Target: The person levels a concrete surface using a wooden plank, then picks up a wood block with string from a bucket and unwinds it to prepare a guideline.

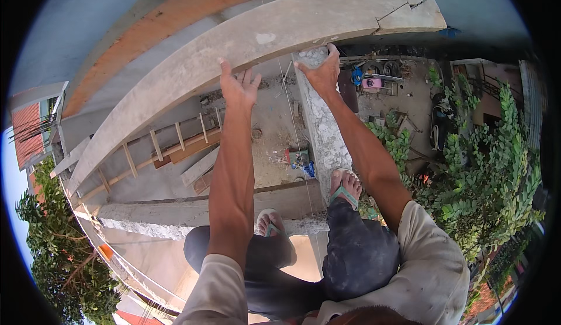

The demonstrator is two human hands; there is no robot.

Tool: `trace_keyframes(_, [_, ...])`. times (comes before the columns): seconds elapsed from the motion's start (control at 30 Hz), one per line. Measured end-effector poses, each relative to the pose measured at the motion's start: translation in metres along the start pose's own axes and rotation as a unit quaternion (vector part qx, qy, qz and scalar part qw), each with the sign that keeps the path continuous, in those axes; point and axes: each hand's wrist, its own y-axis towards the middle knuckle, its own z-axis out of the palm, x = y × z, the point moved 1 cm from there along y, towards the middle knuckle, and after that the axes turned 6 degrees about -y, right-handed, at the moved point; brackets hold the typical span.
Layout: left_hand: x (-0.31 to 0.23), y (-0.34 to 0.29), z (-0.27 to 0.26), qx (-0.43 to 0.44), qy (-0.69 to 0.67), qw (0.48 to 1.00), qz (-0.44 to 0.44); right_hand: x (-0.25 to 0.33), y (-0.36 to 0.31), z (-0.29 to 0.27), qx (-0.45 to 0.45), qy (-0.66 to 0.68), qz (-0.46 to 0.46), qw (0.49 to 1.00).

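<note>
The long plank [257,39] under both hands is grey weathered wood, matt and dusty, with a crack at its far end. Just below the plank, the wall top [324,126] is rough concrete, pale and grainy. Under the plank on the left, the ladder [169,147] is bare light wood. Near the wall top, the sandals [343,193] have green rubber straps. The trousers [356,249] are dark cloth with dust marks, and the sleeves [435,266] are faded beige cloth.

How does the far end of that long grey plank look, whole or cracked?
Cracked. The long grey wooden plank shows a jagged split across its far right end, where a corner piece is partly parted. Left hand and right hand touch its near edge.
</note>
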Motion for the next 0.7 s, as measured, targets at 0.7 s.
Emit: trace_keyframes(0.7, [0.002, 0.019, 0.019, 0.011, -0.01, 0.998, 0.057, 0.003, -0.045, 0.001, 0.014, -0.238, -0.15, 0.959])
